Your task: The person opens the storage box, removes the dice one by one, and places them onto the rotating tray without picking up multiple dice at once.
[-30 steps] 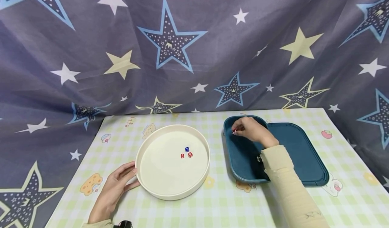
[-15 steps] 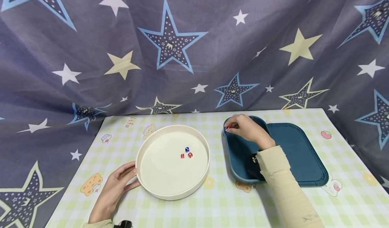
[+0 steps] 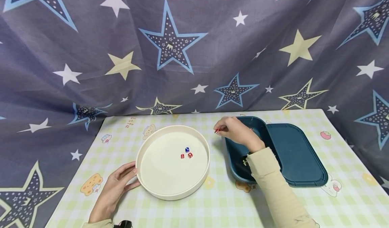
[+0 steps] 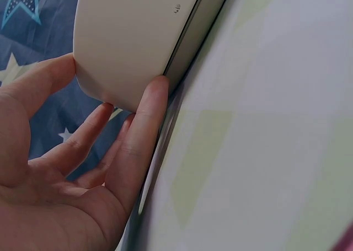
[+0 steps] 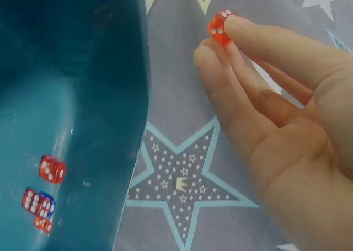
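Note:
Between thumb and fingertips my right hand (image 3: 235, 131) pinches a red die (image 5: 220, 27), translucent with white dots, just outside the left wall of the dark blue box (image 3: 234, 169). My left hand (image 3: 117, 185) rests its fingertips against the outer left wall of a round cream tray (image 3: 162, 179); the left wrist view shows those fingers (image 4: 146, 118) fairly straight along the wall. On the tray lie a blue die (image 3: 187, 150), a red die (image 3: 182, 156) and another red die (image 3: 190, 155), close together.
Inside the box, the right wrist view shows several more dice, among them a red die (image 5: 52, 169). A flat dark blue lid (image 3: 299, 153) lies right of the box. Behind the checked tablecloth (image 3: 194, 211) hangs a star-patterned curtain (image 3: 194, 86).
My right hand has moved left with the red die, from inside the box to beyond its left wall. My left hand and the tray have stayed in place.

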`<state>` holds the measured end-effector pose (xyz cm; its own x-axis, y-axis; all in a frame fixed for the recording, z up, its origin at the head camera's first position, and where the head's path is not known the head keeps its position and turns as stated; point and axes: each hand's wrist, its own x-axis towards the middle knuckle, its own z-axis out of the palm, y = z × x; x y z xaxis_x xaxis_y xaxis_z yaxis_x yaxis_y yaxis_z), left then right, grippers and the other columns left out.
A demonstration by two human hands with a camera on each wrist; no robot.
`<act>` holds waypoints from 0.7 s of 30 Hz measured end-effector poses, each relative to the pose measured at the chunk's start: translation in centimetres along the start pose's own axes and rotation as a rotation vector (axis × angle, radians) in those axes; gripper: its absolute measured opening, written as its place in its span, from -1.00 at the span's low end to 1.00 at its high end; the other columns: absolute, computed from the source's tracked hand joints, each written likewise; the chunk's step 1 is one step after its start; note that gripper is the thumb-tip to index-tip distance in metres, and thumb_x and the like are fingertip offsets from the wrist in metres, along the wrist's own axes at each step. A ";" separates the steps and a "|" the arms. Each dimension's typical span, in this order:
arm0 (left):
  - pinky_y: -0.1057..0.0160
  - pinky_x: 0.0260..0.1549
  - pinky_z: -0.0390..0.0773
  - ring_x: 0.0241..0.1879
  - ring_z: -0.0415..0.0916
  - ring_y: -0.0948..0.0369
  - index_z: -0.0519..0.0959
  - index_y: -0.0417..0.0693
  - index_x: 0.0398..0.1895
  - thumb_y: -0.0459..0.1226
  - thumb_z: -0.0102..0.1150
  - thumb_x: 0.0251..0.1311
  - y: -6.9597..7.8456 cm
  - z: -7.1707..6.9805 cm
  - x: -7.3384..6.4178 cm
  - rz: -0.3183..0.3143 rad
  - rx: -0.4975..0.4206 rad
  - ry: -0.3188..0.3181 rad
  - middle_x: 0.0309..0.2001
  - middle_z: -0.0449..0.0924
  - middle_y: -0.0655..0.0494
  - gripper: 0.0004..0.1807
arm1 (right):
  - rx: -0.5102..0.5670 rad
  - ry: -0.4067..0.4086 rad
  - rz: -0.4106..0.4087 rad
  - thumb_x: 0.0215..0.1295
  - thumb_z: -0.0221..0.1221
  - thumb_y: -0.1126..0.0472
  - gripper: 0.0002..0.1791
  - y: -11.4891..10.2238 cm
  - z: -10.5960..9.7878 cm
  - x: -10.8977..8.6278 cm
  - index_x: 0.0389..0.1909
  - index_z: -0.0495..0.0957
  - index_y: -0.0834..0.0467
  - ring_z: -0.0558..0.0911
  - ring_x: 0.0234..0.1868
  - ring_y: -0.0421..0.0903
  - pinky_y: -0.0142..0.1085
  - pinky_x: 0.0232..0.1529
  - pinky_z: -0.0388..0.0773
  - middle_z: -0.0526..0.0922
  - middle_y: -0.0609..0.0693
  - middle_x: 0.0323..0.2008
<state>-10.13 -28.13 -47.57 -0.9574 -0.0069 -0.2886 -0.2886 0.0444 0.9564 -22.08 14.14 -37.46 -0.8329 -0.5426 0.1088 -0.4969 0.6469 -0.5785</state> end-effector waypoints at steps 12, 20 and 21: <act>0.15 0.08 0.70 0.05 0.60 0.30 0.21 -0.21 0.46 -0.11 0.22 0.36 0.0 0.1 0.0 -0.009 -0.003 0.015 0.27 0.37 -0.06 -0.28 | -0.025 -0.050 -0.002 0.31 0.29 0.33 -0.84 -2.4 1.7 2.4 -0.12 0.71 0.22 0.67 -0.16 -0.07 -0.29 -0.11 0.73 0.69 0.06 -0.18; 0.16 0.07 0.70 0.03 0.60 0.31 0.21 -0.20 0.46 -0.11 0.22 0.36 0.1 0.2 0.0 -0.011 0.003 0.017 0.28 0.36 -0.09 -0.28 | -0.005 -0.081 -0.030 0.30 0.29 0.34 -0.84 -3.6 3.3 2.7 -0.12 0.70 0.24 0.65 -0.16 -0.09 -0.36 -0.14 0.70 0.70 0.06 -0.16; 0.16 0.07 0.70 0.03 0.60 0.31 0.21 -0.20 0.46 -0.11 0.22 0.36 0.1 0.2 0.0 -0.011 0.003 0.017 0.28 0.36 -0.09 -0.28 | -0.003 -0.085 -0.037 0.30 0.29 0.35 -0.84 -3.7 3.5 2.7 -0.13 0.70 0.25 0.65 -0.17 -0.09 -0.37 -0.14 0.69 0.70 0.06 -0.17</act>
<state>-10.16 -27.97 -47.49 -0.9541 -0.0245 -0.2984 -0.2992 0.0477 0.9530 -21.65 8.42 -37.90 -0.7904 -0.6096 0.0607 -0.5276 0.6270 -0.5731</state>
